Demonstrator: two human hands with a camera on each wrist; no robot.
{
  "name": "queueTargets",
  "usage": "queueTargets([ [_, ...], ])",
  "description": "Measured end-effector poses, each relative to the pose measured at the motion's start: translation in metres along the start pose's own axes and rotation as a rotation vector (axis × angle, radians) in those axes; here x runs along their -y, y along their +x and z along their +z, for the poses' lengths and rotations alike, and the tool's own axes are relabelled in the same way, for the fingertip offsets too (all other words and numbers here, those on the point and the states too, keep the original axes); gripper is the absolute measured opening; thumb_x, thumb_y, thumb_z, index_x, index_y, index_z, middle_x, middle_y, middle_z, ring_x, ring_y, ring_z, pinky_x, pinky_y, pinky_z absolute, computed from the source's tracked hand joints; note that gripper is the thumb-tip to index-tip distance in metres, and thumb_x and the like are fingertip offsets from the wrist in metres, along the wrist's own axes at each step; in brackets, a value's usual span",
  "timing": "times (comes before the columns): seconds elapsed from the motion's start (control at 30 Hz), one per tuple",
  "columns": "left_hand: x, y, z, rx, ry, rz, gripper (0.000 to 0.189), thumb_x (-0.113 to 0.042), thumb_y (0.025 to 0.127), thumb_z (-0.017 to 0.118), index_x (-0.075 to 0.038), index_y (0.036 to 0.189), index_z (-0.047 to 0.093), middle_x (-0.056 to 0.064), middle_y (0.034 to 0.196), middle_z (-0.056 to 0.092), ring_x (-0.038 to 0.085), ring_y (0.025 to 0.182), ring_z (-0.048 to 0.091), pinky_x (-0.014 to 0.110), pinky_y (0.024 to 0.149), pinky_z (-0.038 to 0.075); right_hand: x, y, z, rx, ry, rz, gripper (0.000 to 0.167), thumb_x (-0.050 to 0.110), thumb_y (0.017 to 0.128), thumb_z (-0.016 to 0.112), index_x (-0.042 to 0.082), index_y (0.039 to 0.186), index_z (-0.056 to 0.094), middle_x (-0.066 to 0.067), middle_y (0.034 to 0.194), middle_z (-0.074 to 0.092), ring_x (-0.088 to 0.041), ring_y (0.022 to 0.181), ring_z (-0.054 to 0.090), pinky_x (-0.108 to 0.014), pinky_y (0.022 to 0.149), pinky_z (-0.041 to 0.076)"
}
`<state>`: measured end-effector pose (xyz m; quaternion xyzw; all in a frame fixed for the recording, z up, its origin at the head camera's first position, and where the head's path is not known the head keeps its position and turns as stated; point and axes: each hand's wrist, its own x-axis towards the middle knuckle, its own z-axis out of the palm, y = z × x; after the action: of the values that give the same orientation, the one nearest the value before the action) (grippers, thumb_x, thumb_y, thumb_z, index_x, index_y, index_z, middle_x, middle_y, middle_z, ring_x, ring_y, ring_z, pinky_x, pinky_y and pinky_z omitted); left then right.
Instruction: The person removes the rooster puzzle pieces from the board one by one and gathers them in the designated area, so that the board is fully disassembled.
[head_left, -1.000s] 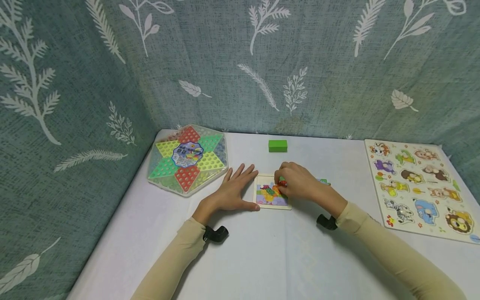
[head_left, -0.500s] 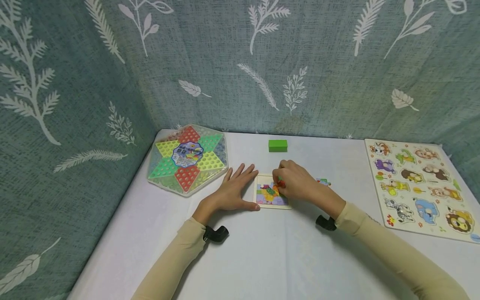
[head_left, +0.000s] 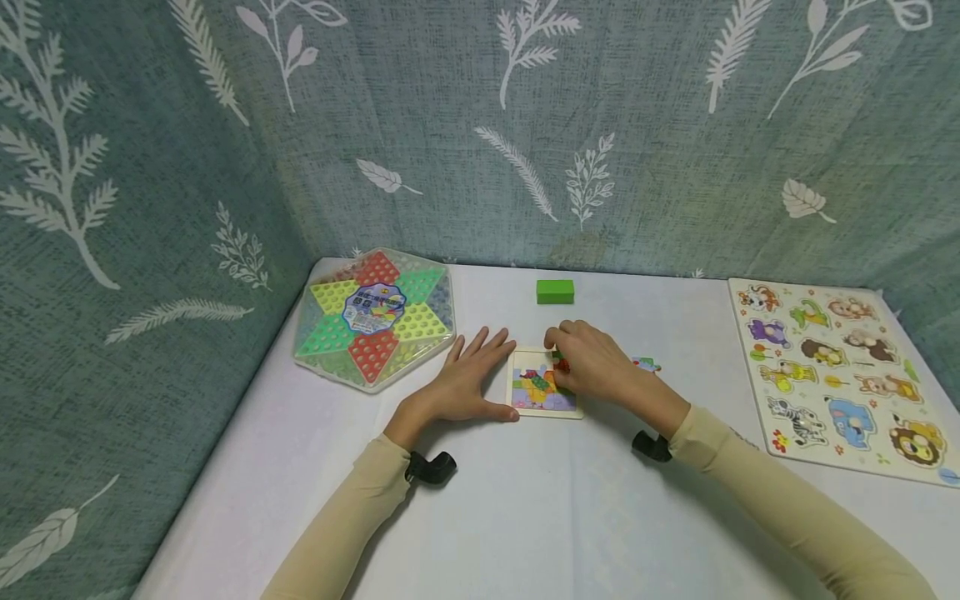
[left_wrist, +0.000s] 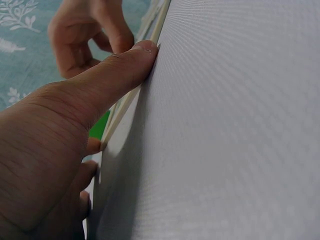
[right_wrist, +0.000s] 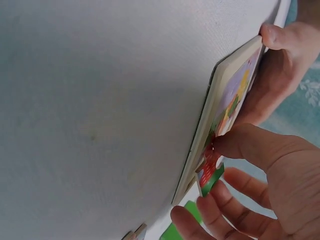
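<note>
Framed jigsaw puzzle lies lower centre; right hand pinches a red-and-green piece; left hand, fingers spread, touches the puzzle's rim.

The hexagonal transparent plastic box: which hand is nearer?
The left hand, beside the box; the right hand is farther, at the right edge of the square wooden puzzle frame.

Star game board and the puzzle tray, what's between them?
In the head view, the left hand, fingers spread, lies between the star game board and the puzzle tray.
</note>
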<state>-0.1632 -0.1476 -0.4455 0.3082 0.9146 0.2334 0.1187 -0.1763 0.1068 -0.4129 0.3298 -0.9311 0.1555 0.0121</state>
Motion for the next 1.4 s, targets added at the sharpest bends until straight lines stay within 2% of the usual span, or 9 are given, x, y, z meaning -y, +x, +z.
queueTargets([
  [0.23, 0.001, 0.001, 0.000, -0.002, 0.005, 0.000, 0.110, -0.061, 0.077, 0.078, -0.015, 0.161, 0.023, 0.003, 0.167, 0.010, 0.028, 0.153, -0.002, 0.054, 0.118, -0.007, -0.002, 0.001, 0.001, -0.013, -0.014, -0.015, 0.024, 0.015, 0.079, 0.079, 0.007, 0.098, 0.069, 0.000, 0.082, 0.054, -0.018, 0.070, 0.046, -0.030, 0.055, 0.039],
  [0.5, 0.000, 0.001, 0.000, 0.003, 0.006, -0.003, 0.110, -0.061, 0.077, 0.078, -0.015, 0.161, 0.023, 0.002, 0.168, 0.009, 0.027, 0.153, -0.002, 0.053, 0.118, -0.007, -0.003, 0.002, -0.003, -0.020, -0.022, -0.017, 0.024, 0.015, 0.078, 0.078, 0.006, 0.099, 0.070, -0.001, 0.082, 0.055, -0.018, 0.070, 0.047, -0.030, 0.055, 0.039],
  [0.8, 0.001, 0.001, 0.001, 0.006, 0.004, -0.007, 0.111, -0.061, 0.077, 0.078, -0.016, 0.161, 0.022, 0.002, 0.168, 0.009, 0.026, 0.153, -0.004, 0.052, 0.118, -0.008, -0.005, -0.002, -0.013, -0.039, 0.019, 0.011, 0.028, 0.012, 0.072, 0.080, 0.004, 0.096, 0.068, -0.003, 0.085, 0.053, -0.021, 0.075, 0.045, -0.033, 0.064, 0.040],
  [1.17, 0.002, 0.002, 0.003, 0.006, 0.007, -0.013, 0.112, -0.062, 0.076, 0.079, -0.016, 0.161, 0.022, 0.002, 0.167, 0.009, 0.025, 0.153, -0.003, 0.052, 0.119, -0.008, -0.013, -0.010, -0.017, -0.047, 0.049, 0.026, 0.026, 0.008, 0.075, 0.077, 0.003, 0.100, 0.070, -0.006, 0.089, 0.056, -0.022, 0.077, 0.047, -0.034, 0.065, 0.042],
  [1.4, 0.002, 0.002, 0.002, 0.004, 0.008, -0.012, 0.112, -0.062, 0.076, 0.078, -0.016, 0.161, 0.023, 0.002, 0.167, 0.009, 0.026, 0.153, -0.003, 0.052, 0.118, -0.008, -0.020, -0.018, -0.021, -0.078, 0.050, 0.012, 0.017, 0.005, 0.078, 0.076, 0.004, 0.095, 0.073, -0.006, 0.089, 0.060, -0.022, 0.077, 0.050, -0.036, 0.066, 0.044],
])
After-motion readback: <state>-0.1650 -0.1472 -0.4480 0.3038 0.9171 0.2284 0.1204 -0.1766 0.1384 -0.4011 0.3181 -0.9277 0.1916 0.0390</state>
